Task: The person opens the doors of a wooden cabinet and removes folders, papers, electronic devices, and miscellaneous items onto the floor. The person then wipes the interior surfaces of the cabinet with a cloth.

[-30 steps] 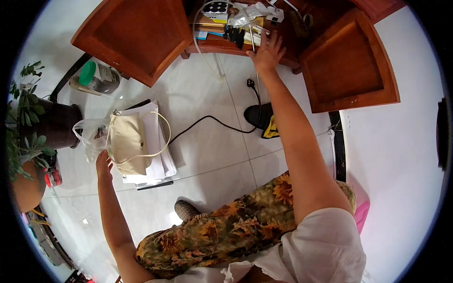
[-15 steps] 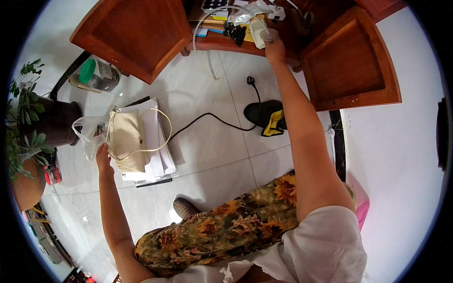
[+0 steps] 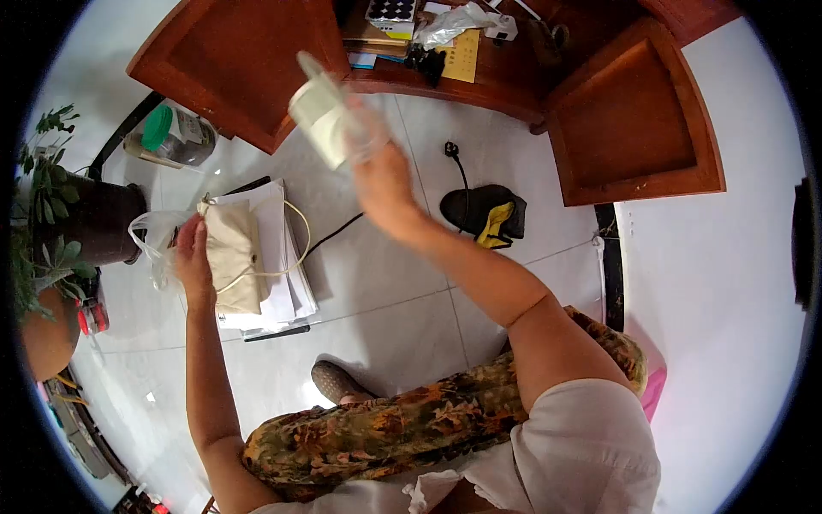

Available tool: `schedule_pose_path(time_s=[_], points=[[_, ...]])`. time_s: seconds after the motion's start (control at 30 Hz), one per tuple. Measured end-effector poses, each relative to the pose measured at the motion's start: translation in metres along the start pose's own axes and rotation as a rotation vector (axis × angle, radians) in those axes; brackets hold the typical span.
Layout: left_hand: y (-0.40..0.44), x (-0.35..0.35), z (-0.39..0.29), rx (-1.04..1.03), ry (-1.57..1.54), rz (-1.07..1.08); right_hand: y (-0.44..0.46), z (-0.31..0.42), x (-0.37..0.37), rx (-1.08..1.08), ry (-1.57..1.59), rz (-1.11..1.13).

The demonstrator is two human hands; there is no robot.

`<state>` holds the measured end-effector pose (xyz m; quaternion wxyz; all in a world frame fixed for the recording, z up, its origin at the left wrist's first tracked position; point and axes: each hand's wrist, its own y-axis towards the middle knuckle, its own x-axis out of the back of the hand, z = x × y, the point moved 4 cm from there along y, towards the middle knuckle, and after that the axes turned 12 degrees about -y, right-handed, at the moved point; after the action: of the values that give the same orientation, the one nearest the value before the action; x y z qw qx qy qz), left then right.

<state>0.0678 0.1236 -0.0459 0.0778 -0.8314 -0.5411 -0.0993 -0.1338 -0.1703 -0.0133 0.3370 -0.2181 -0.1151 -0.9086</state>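
Note:
My right hand (image 3: 377,167) is closed on a pale, whitish device (image 3: 324,120), blurred by motion, held above the floor in front of the left cabinet door. Beside the cream bag (image 3: 234,248), my left hand (image 3: 193,257) is raised with its fingers upward, near a clear plastic bag (image 3: 156,240); whether it grips anything is hard to see. The cream bag lies on a stack of papers (image 3: 278,291). Inside the open cabinet (image 3: 497,94) are a yellow sheet (image 3: 461,56), a crumpled clear wrapper (image 3: 449,26) and a small white box (image 3: 501,28).
On the floor lie a black cable with a plug (image 3: 451,150) and a black and yellow item (image 3: 497,218). A jar with a green lid (image 3: 158,128) and a potted plant (image 3: 94,218) stand at the left. Both cabinet doors (image 3: 638,128) hang open.
My right hand has taken the pale device from the cabinet and swung it left and toward me. My left hand has moved up along the cream bag.

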Motion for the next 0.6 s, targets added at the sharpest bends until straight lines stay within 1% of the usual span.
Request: schedule_pose_path(time_s=[0.03, 0.07, 0.1, 0.13, 0.17, 0.2, 0.23, 0.27, 0.33, 0.37, 0.4, 0.47, 0.5, 0.53, 0.6], points=[[-0.007, -0.017, -0.015, 0.005, -0.071, 0.068, -0.014, 0.005, -0.016, 0.065, -0.012, 0.020], [-0.017, -0.033, -0.032, 0.020, -0.102, 0.156, -0.028, 0.005, -0.033, 0.070, 0.085, 0.085], [-0.026, -0.048, -0.050, 0.035, -0.134, 0.247, -0.044, 0.017, -0.037, 0.175, 0.063, 0.063], [-0.036, -0.064, -0.064, 0.048, -0.167, 0.340, -0.054, 0.021, -0.051, 0.136, 0.036, 0.144], [-0.045, -0.075, -0.073, 0.067, -0.184, 0.386, -0.066, 0.018, -0.070, 0.140, 0.089, 0.135], [-0.054, -0.086, -0.081, 0.085, -0.201, 0.433, -0.074, 0.028, -0.068, 0.230, 0.014, 0.148], [-0.063, -0.095, -0.090, 0.105, -0.250, 0.462, -0.079, 0.037, -0.070, 0.225, -0.026, 0.197], [-0.066, -0.099, -0.091, 0.055, -0.211, 0.479, -0.083, 0.044, -0.075, 0.219, -0.064, 0.248], [-0.072, -0.102, -0.095, 0.066, -0.286, 0.403, -0.087, 0.050, -0.084, 0.253, -0.043, 0.224], [-0.073, -0.096, -0.091, 0.109, -0.320, 0.362, -0.089, 0.055, -0.087, 0.293, -0.081, 0.168], [-0.072, -0.091, -0.089, 0.086, -0.373, 0.324, -0.085, 0.063, -0.086, 0.215, -0.070, 0.385], [-0.074, -0.093, -0.103, 0.101, -0.469, 0.243, -0.087, 0.077, -0.088, 0.270, -0.002, 0.312], [-0.074, -0.091, -0.106, 0.110, -0.508, 0.221, -0.089, 0.083, -0.088, 0.336, 0.021, 0.300], [-0.070, -0.085, -0.103, 0.084, -0.545, 0.190, -0.087, 0.087, -0.089, 0.290, 0.107, 0.443], [-0.056, -0.072, -0.103, 0.144, -0.653, 0.127, -0.092, 0.091, -0.101, 0.409, 0.270, 0.397]])
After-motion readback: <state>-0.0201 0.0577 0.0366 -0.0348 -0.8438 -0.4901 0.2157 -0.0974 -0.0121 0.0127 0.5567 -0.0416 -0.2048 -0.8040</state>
